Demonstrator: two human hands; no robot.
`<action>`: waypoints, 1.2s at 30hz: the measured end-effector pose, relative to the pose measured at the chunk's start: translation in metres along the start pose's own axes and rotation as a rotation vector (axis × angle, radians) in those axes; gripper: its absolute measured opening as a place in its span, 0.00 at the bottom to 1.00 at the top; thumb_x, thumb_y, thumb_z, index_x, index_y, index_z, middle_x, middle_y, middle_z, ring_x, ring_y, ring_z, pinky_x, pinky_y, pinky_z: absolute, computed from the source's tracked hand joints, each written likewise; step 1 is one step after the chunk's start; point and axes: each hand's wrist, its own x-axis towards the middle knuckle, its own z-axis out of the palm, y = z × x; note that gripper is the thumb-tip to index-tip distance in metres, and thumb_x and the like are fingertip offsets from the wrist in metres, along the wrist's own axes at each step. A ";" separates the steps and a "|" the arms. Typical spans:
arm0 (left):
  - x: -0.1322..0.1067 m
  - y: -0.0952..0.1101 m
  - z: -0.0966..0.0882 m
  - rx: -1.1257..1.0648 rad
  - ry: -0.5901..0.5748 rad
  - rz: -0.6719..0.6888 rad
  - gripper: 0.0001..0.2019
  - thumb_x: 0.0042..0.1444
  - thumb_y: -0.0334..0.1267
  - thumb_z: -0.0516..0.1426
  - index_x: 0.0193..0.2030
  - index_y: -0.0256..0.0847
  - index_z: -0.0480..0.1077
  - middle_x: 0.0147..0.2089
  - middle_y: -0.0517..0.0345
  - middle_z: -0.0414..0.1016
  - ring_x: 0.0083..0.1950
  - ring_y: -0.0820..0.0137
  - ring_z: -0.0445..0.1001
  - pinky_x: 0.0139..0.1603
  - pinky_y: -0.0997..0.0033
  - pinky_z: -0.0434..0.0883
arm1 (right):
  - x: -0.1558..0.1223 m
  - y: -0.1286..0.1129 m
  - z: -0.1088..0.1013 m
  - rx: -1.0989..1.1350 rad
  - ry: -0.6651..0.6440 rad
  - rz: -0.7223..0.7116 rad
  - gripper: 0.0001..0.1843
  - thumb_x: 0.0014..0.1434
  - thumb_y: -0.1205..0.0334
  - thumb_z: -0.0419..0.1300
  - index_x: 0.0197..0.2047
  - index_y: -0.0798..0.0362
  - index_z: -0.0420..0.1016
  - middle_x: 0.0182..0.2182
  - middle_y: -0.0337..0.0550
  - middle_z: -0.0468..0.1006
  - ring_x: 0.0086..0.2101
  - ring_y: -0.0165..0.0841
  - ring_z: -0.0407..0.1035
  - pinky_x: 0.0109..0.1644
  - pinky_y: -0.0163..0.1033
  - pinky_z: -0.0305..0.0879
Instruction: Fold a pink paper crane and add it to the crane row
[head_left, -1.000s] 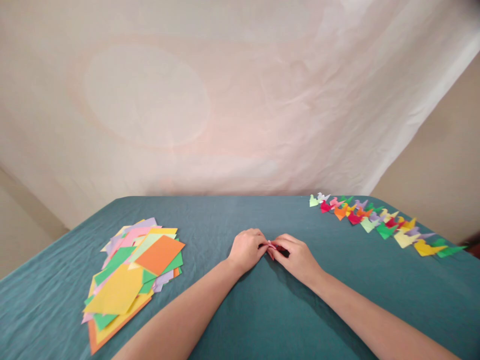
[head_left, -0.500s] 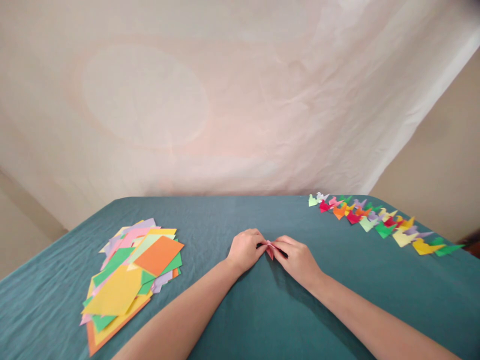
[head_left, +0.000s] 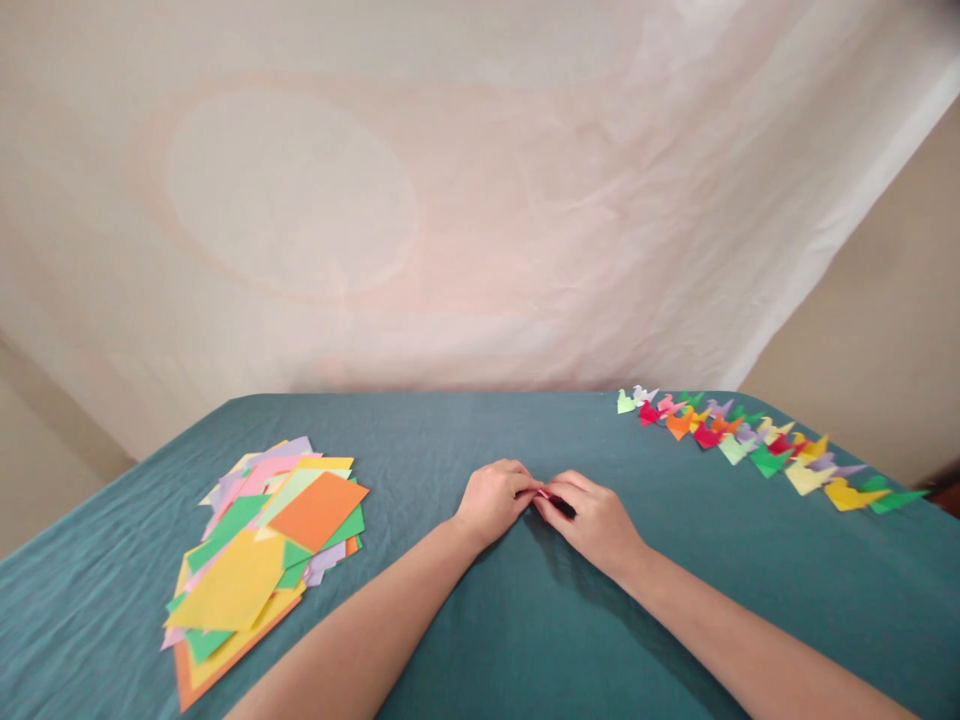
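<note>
Near the middle of the table, my left hand (head_left: 496, 500) and my right hand (head_left: 589, 510) meet at the fingertips. Between them they pinch a small folded pink paper (head_left: 541, 492). Only a sliver of it shows, as the fingers cover the rest, so its shape cannot be made out. Both hands are closed, thumbs and forefingers pressed together, just above the cloth.
A dark teal cloth (head_left: 480, 620) covers the table. Loose coloured paper sheets (head_left: 319, 512) lie in a spread pile at the left. Several small folded paper birds (head_left: 739, 447) stand in rows along the right back edge. Behind hangs a pale sheet (head_left: 480, 200).
The pink paper showed a point hanging below my fingers before; now that part is hidden, and my fingertips have closed in around it. Paper pile and birds stay the same.
</note>
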 end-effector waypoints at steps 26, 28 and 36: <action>-0.002 0.003 0.001 0.067 0.043 0.034 0.10 0.57 0.35 0.52 0.39 0.45 0.75 0.39 0.59 0.75 0.41 0.70 0.71 0.43 0.73 0.67 | -0.001 -0.003 -0.006 -0.360 -0.112 -0.193 0.17 0.65 0.65 0.44 0.38 0.55 0.74 0.32 0.46 0.75 0.28 0.29 0.70 0.30 0.33 0.63; -0.001 0.004 0.001 0.070 0.040 0.039 0.10 0.58 0.35 0.52 0.39 0.45 0.75 0.39 0.59 0.75 0.41 0.70 0.71 0.44 0.73 0.67 | -0.001 -0.003 -0.008 -0.386 -0.133 -0.216 0.17 0.65 0.66 0.43 0.38 0.55 0.74 0.33 0.46 0.74 0.29 0.30 0.70 0.30 0.34 0.62; -0.002 -0.003 -0.002 0.021 0.024 0.016 0.09 0.58 0.37 0.53 0.39 0.45 0.75 0.39 0.60 0.75 0.41 0.71 0.71 0.44 0.74 0.67 | -0.001 -0.001 -0.009 -0.402 -0.150 -0.282 0.15 0.65 0.68 0.44 0.39 0.55 0.72 0.33 0.46 0.74 0.30 0.31 0.69 0.33 0.35 0.61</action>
